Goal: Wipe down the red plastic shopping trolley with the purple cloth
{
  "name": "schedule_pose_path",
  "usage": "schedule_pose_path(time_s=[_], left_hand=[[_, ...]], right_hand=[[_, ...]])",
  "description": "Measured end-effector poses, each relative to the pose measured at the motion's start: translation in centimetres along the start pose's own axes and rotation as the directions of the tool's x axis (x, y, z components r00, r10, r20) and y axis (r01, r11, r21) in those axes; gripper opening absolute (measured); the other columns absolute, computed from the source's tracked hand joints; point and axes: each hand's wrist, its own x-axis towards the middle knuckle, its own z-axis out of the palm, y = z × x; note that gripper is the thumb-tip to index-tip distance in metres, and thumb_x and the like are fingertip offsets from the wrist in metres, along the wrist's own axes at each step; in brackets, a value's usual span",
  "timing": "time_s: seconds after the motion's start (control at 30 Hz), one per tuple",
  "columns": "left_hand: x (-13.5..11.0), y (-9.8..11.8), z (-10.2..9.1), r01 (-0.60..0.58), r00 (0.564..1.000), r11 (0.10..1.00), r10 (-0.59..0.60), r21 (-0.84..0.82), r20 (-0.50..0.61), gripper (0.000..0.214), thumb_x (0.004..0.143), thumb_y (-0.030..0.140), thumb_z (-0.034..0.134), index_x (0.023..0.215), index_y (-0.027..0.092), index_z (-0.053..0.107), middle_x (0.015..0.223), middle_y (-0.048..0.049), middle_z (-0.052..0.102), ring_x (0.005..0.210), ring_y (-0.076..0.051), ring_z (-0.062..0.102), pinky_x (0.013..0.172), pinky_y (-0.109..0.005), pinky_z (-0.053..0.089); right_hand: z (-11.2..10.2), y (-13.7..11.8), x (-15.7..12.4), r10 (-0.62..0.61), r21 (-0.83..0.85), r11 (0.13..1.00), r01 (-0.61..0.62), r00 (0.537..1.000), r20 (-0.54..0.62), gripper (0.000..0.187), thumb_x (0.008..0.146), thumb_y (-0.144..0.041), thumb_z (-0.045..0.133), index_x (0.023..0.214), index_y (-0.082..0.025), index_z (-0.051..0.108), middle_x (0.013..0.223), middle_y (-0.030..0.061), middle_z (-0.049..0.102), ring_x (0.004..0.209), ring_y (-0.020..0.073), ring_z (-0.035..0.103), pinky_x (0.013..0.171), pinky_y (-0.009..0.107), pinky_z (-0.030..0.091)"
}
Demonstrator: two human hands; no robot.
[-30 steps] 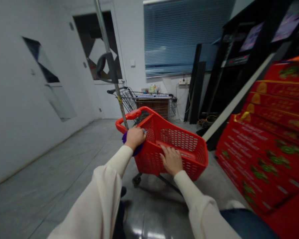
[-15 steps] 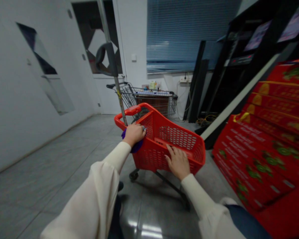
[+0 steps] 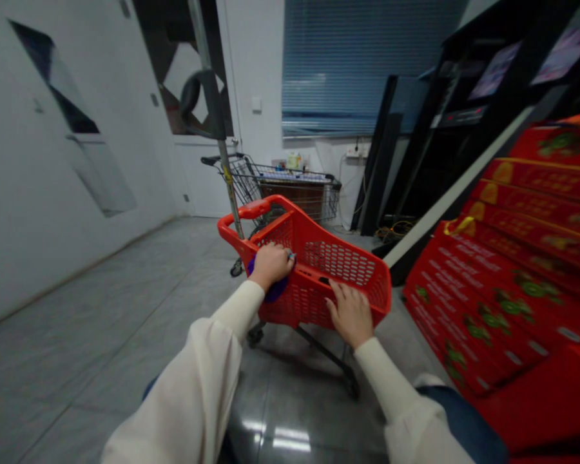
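A red plastic shopping cart [image 3: 309, 306] stands in front of me, its basket pierced with many small holes. My left hand [image 3: 270, 263] is closed around a purple cloth [image 3: 275, 292], pressing it against the near top rim of the basket. Part of the cloth hangs down the outer side below my palm. My right hand [image 3: 352, 312] lies on the same rim farther right, fingers stretched out and touching the edge, with nothing in it.
A grey pole with a black grip [image 3: 212, 106] rises by the cart's handle. Behind is a black wire cart [image 3: 290, 183] with items on top. Stacked red cartons [image 3: 488, 303] line the right side, near a leaning white board [image 3: 459, 187]. A white wall [image 3: 33, 225] bounds the left.
My left hand has slid the purple cloth to the right along the rim. My right hand stays on the rim. The view has shifted slightly.
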Motion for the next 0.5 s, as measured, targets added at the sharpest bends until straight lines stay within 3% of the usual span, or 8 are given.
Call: schedule_pose_path(time_s=[0.07,0.3,0.37,0.5], left_hand=[[-0.4,0.5,0.4,0.018,0.999,1.000,-0.018,-0.006,-0.040,0.038,0.096,0.038,0.042,0.090,0.015,0.073,0.094,-0.0137,0.070,0.094,-0.027,0.060,0.078,-0.037,0.043],[-1.7,6.2,2.1,-0.045,0.995,0.993,0.035,-0.110,-0.095,0.036,0.097,0.038,0.042,0.090,0.017,0.071,0.092,-0.0120,0.068,0.093,-0.026,0.056,0.077,-0.037,0.041],[-1.5,5.9,1.9,-0.081,0.995,0.990,0.073,-0.114,-0.074,0.036,0.097,0.038,0.042,0.091,0.017,0.071,0.091,-0.0119,0.068,0.091,-0.025,0.056,0.077,-0.037,0.041],[-0.8,2.7,1.2,-0.065,0.997,0.996,0.063,-0.069,-0.039,0.038,0.097,0.037,0.042,0.090,0.016,0.072,0.091,-0.0122,0.069,0.088,-0.024,0.057,0.078,-0.037,0.041]], right_hand=[[0.2,-0.1,-0.3,-0.008,0.011,1.000,0.008,1.000,-0.006,0.049,0.098,-0.041,0.048,0.143,-0.023,0.050,0.134,0.0110,0.061,0.114,0.0257,0.051,0.098,0.040,0.030],[0.4,-0.2,0.3,-0.004,0.005,1.000,0.004,0.999,0.034,0.052,0.098,-0.046,0.047,0.145,-0.024,0.048,0.137,0.0107,0.060,0.114,0.0261,0.051,0.094,0.040,0.032],[0.2,0.5,0.3,-0.019,0.008,1.000,0.019,0.999,0.049,0.051,0.098,-0.045,0.047,0.145,-0.025,0.048,0.135,0.0103,0.061,0.114,0.0250,0.052,0.094,0.039,0.033],[-0.2,1.9,-0.3,0.037,0.006,0.999,-0.037,0.998,0.046,0.046,0.100,-0.041,0.045,0.141,-0.024,0.052,0.129,0.0104,0.063,0.111,0.0237,0.053,0.093,0.037,0.033]])
